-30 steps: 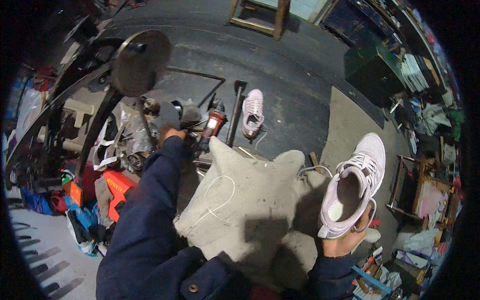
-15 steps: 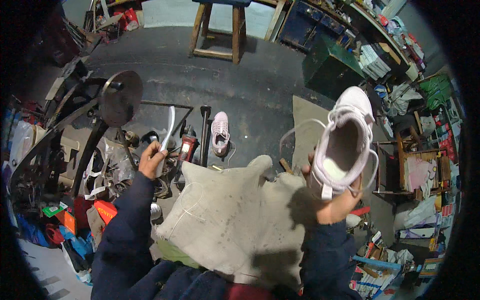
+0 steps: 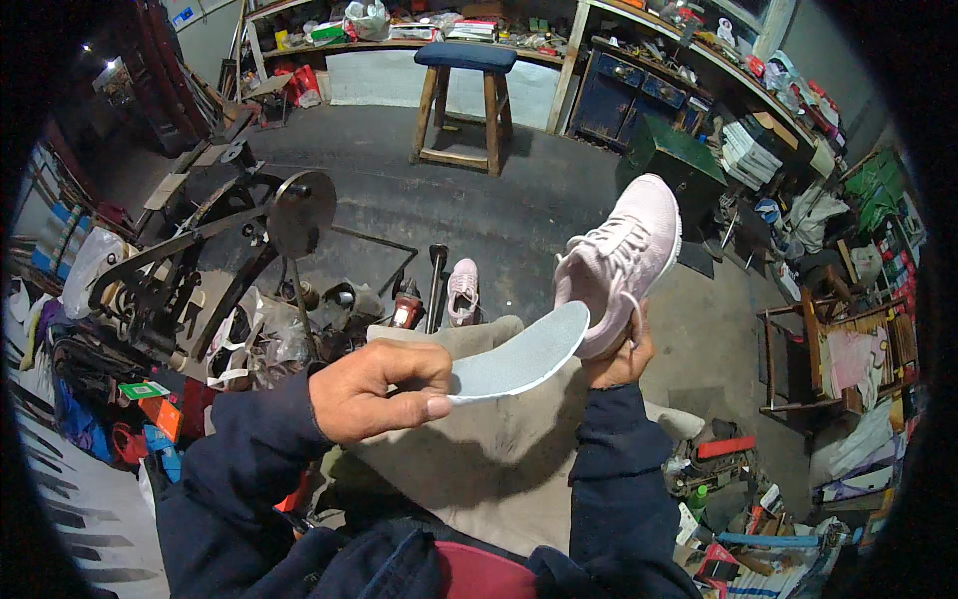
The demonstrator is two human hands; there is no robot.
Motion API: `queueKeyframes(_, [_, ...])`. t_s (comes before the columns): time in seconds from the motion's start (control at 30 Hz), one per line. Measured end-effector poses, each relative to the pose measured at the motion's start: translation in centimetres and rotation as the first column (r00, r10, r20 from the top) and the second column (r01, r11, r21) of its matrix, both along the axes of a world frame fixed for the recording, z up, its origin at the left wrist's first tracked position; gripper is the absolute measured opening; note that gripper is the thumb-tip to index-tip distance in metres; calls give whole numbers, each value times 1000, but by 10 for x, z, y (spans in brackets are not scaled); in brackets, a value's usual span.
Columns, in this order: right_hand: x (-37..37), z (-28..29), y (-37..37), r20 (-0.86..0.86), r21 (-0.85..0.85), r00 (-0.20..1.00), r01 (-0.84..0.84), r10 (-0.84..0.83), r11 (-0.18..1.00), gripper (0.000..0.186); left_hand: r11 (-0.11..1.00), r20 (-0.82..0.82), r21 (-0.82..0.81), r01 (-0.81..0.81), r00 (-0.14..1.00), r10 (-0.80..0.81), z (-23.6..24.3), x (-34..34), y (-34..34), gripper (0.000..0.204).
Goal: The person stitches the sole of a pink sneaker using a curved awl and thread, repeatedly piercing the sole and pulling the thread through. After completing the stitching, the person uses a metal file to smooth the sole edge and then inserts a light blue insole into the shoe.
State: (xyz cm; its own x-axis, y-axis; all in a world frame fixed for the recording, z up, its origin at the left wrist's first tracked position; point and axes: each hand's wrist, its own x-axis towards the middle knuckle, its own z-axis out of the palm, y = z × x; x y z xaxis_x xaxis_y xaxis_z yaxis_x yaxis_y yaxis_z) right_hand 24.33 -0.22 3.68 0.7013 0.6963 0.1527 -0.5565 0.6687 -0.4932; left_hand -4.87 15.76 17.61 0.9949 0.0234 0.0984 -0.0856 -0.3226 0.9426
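My left hand [image 3: 384, 387] pinches one end of a grey insole [image 3: 524, 354] between thumb and fingers. The insole's free, rounded end points right, just in front of the opening of a pale pink sneaker [image 3: 629, 245]; whether the two touch I cannot tell. From beneath, my right hand [image 3: 624, 357] grips that sneaker by its heel, toe tilted up and away, laces loose. A beige cloth [image 3: 489, 479] is spread over my lap under both hands. On the floor beyond it stands a second pink sneaker [image 3: 463, 290].
A machine with a round metal wheel [image 3: 301, 214] stands at left, near a metal post [image 3: 436, 285] and a red tool [image 3: 405, 309]. Farther off are a blue-topped stool [image 3: 465, 58] and a green box [image 3: 671, 165]. A wooden rack [image 3: 843, 349] stands at right.
My left hand has brought the insole rightward from beside the post to the sneaker. The sneaker has turned and shifted left in my right hand. The view has tilted up.
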Motion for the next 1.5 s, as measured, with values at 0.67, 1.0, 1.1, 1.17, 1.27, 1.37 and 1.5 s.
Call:
queueKeyframes(0.67, [0,-7,-1,69,-170,987,-129,142,977,57,868,193,376,-325,943,269,-25,31,-43,22])
queueKeyframes(1.0, [3,-16,-2,207,-349,970,-50,130,936,66,846,109,339,-412,910,399,-67,50,-52,38])
queueKeyframes(1.1, [1,-15,0,213,-322,967,-68,142,944,69,903,79,44,-428,902,424,-78,55,-47,39])
queueKeyframes(1.17, [0,-14,1,254,-333,956,-57,148,941,69,895,167,67,-440,890,425,-80,55,-46,36])
queueKeyframes(1.27, [-1,-13,-2,301,-409,947,18,116,912,67,854,216,252,-456,886,410,-81,54,-55,31])
queueKeyframes(1.37, [-2,-11,-5,390,-487,911,77,137,870,69,828,187,185,-529,846,499,-83,61,-61,32])
queueKeyframes(1.5, [-2,-9,-5,465,-456,868,67,174,888,72,882,46,19,-471,882,470,-83,71,-49,36])
